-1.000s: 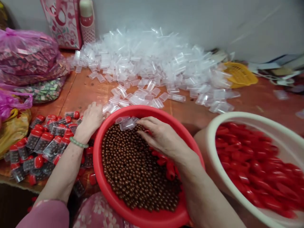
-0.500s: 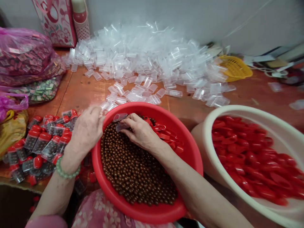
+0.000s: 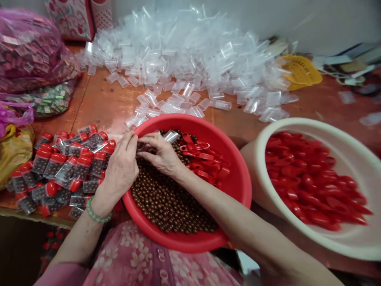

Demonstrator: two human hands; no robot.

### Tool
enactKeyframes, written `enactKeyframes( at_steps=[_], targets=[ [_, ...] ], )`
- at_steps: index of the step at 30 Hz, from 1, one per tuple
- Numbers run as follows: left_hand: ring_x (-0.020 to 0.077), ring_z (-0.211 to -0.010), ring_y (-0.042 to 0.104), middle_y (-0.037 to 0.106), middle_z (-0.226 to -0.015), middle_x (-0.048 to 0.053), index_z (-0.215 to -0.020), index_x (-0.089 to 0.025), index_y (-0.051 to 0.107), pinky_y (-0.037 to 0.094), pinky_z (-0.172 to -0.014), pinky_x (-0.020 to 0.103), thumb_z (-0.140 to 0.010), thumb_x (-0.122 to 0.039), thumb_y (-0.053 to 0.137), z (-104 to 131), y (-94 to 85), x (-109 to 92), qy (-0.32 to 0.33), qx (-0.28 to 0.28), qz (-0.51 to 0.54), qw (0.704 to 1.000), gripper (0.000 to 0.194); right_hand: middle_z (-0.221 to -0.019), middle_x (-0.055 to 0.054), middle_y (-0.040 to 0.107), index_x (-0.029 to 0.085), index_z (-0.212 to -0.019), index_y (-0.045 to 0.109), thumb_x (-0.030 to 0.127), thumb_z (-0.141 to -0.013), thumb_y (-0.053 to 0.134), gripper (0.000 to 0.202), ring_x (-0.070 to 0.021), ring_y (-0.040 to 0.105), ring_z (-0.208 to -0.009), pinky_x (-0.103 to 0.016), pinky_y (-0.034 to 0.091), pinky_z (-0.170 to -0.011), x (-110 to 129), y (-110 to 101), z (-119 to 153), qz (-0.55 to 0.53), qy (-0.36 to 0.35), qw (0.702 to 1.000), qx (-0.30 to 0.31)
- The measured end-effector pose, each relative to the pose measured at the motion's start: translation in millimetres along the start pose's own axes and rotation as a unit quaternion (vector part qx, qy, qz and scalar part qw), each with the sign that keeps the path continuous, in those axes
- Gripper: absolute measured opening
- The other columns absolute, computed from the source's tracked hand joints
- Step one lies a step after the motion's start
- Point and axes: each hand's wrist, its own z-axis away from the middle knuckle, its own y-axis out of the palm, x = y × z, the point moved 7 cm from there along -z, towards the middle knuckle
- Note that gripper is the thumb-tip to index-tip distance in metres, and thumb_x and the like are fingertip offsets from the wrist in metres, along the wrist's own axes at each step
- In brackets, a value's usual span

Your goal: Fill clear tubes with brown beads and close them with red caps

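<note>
My left hand (image 3: pixel 123 167), with a green bead bracelet at its wrist, is at the left rim of a red basin (image 3: pixel 238 167). Its fingers are closed and meet my right hand (image 3: pixel 162 153); what they grip is hidden. My right hand pinches a clear plastic container, mostly covered by the fingers, above the brown beads (image 3: pixel 172 206) in the basin. Just beyond its knuckles another clear container (image 3: pixel 172 136) shows; whether it is held or lying there I cannot tell. Red plastic caps (image 3: pixel 205 157) lie at the basin's right side.
Bead-filled containers with red caps (image 3: pixel 56 165) lie heaped at the left. A large pile of clear containers (image 3: pixel 184 55) spreads along the wall. A white tub (image 3: pixel 262 159) of red caps stands right. Plastic bags (image 3: pixel 29 51) sit far left, a yellow basket (image 3: pixel 300 71) at back right.
My left hand has moved right and down to meet my right hand, which has shifted left. One clear container now shows beyond the right hand. The view has tilted down slightly.
</note>
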Motion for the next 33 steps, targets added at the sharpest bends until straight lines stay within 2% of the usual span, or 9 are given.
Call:
enactKeyframes(
  at_steps=[4,8,10,12,15,18,21,25,33],
  targets=[
    [0.0269,-0.135,0.044,0.048,-0.14,0.022,-0.132,-0.002,0.048,0.039,-0.113,0.042,-0.084,0.0,0.034,-3,0.7,1,-0.008,0.013,0.009,1.0,0.05,-0.105,-0.009,0.064,0.015,-0.116,0.056,0.022,-0.082,0.059,0.034,-0.0195,0.06,-0.096,-0.036,0.05,-0.09,11,11,4,0.025,-0.002,0.999,0.027],
    [0.025,-0.134,0.045,0.048,-0.141,0.018,-0.133,-0.008,0.047,0.039,-0.113,0.043,-0.083,0.0,0.033,-2,-0.4,2,-0.005,0.004,0.028,1.0,0.053,-0.111,-0.013,0.065,0.011,-0.119,0.051,0.02,-0.08,0.055,0.04,-0.0221,0.061,-0.1,-0.037,0.048,-0.091,33,-3,3,0.141,-0.02,0.986,0.083],
    [0.0234,-0.135,0.045,0.049,-0.141,0.016,-0.133,-0.011,0.047,0.039,-0.113,0.043,-0.083,0.001,0.032,-2,-0.9,2,-0.003,-0.004,0.038,0.999,0.053,-0.108,-0.015,0.066,0.009,-0.111,0.056,0.017,-0.079,0.054,0.034,-0.0252,0.06,-0.1,-0.038,0.047,-0.09,43,-6,10,0.25,-0.05,0.951,0.173],
    [0.0226,-0.134,0.045,0.05,-0.139,0.016,-0.132,-0.009,0.048,0.039,-0.113,0.042,-0.084,0.001,0.032,-1,-1.2,2,-0.005,-0.01,0.044,0.999,0.052,-0.095,-0.016,0.066,0.009,-0.099,0.061,0.014,-0.078,0.054,0.023,-0.0276,0.06,-0.091,-0.039,0.047,-0.083,43,-8,23,0.372,-0.054,0.887,0.266],
    [0.0228,-0.133,0.046,0.052,-0.138,0.017,-0.13,-0.007,0.05,0.04,-0.113,0.041,-0.084,0.0,0.033,-2,-1.1,2,-0.012,-0.008,0.043,0.999,0.049,-0.087,-0.018,0.064,0.008,-0.089,0.064,0.008,-0.078,0.052,0.017,-0.0305,0.058,-0.085,-0.041,0.045,-0.075,39,-9,44,0.506,-0.059,0.798,0.322],
    [0.023,-0.132,0.047,0.052,-0.138,0.016,-0.13,-0.008,0.05,0.04,-0.112,0.041,-0.085,-0.001,0.033,-2,-0.6,2,-0.017,-0.001,0.034,0.999,0.049,-0.084,-0.018,0.064,0.007,-0.088,0.066,0.003,-0.082,0.045,0.022,-0.0307,0.059,-0.084,-0.04,0.043,-0.071,41,1,57,0.553,-0.063,0.765,0.324],
    [0.0234,-0.133,0.046,0.051,-0.139,0.017,-0.131,-0.007,0.049,0.04,-0.113,0.041,-0.085,-0.001,0.033,-2,0.3,1,-0.015,0.002,0.026,1.0,0.049,-0.078,-0.017,0.065,0.007,-0.082,0.067,-0.001,-0.081,0.045,0.024,-0.0285,0.06,-0.078,-0.037,0.041,-0.064,39,21,66,0.547,-0.058,0.748,0.371],
    [0.0235,-0.135,0.045,0.05,-0.141,0.016,-0.133,-0.01,0.048,0.039,-0.113,0.043,-0.085,-0.001,0.032,-2,0.8,1,-0.013,0.0,0.027,1.0,0.051,-0.08,-0.015,0.067,0.008,-0.088,0.065,0.0,-0.079,0.048,0.021,-0.0254,0.062,-0.075,-0.035,0.043,-0.066,39,39,71,0.471,-0.084,0.762,0.436],
    [0.0219,-0.135,0.045,0.05,-0.142,0.014,-0.132,-0.011,0.048,0.04,-0.113,0.042,-0.084,0.0,0.032,-2,1.0,1,-0.016,-0.001,0.02,1.0,0.052,-0.096,-0.012,0.065,0.01,-0.105,0.053,0.007,-0.066,0.058,0.04,-0.0236,0.062,-0.088,-0.033,0.049,-0.078,15,29,63,0.224,0.049,0.892,0.39]
  ],
)
